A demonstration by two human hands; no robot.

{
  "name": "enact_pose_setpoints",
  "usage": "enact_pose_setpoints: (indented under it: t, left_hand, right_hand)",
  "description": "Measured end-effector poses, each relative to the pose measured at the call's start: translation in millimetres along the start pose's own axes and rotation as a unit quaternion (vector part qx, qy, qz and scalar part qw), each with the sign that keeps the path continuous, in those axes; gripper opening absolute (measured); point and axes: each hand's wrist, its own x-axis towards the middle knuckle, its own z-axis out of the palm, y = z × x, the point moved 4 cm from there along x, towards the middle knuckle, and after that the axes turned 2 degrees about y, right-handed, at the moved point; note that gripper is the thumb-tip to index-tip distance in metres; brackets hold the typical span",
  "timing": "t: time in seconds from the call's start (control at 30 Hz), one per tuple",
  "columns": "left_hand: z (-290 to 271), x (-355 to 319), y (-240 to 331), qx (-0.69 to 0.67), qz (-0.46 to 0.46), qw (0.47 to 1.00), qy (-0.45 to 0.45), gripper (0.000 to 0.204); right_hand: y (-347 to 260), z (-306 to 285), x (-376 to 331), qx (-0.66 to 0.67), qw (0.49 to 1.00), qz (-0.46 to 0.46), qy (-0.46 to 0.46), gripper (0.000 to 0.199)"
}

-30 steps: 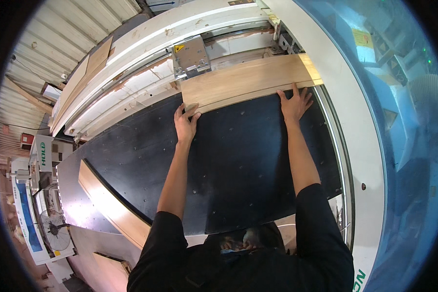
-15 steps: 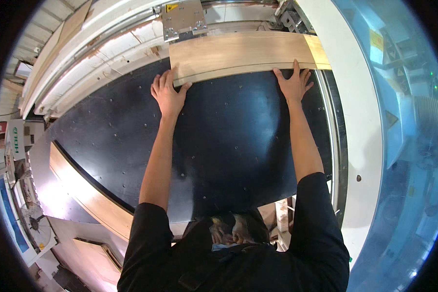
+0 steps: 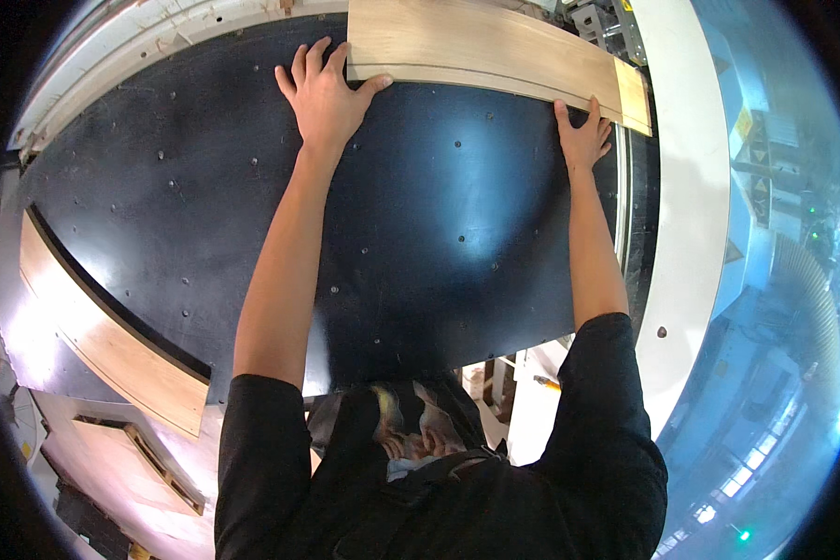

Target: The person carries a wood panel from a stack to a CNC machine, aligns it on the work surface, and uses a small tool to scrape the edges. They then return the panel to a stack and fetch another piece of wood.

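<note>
A long pale wood board (image 3: pixel 467 49) lies along the far side of the black table (image 3: pixel 420 215), a thin dark line running near its near edge. By the board's left end is my left hand (image 3: pixel 329 98), open, its fingers spread and its thumb against the near edge. My right hand (image 3: pixel 584 138), also open, touches that edge close to the right end with its fingertips. A lighter strip (image 3: pixel 633 96) finishes the board's right end. Both arms are stretched far forward.
Another wood board (image 3: pixel 112 327) lies at the left beside the table's dark edge. Below it a further panel (image 3: pixel 140 462) rests on a pinkish surface. A metal rail (image 3: pixel 623 201) and a white machine frame (image 3: pixel 691 233) run along the right, with translucent blue sheeting (image 3: pixel 765 373) beyond.
The view has shifted, so the metal block at the back is out of sight. The board now slants down toward the right in the picture. Both hands remain at its near edge.
</note>
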Motion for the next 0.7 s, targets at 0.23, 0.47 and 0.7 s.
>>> enact_pose_setpoints:
  t: [0.23, 0.47, 0.7]
  left_hand:
    - [-0.6, -2.4, 3.7, 0.001, -0.013, 1.000, -0.014, 0.081]
    - [-3.2, -0.1, 2.7, -0.002, -0.006, 1.000, -0.020, 0.082]
    - [-6.2, 0.9, 7.6, -0.009, -0.024, 0.998, -0.053, 0.083]
  right_hand:
    - [-23.5, 11.3, -11.1, -0.019, 0.999, -0.019, -0.023, 0.125]
    - [-28.9, 9.1, -12.6, -0.021, 0.999, -0.023, -0.009, 0.123]
    - [-24.0, 12.7, -7.4, -0.006, 1.000, 0.009, -0.024, 0.127]
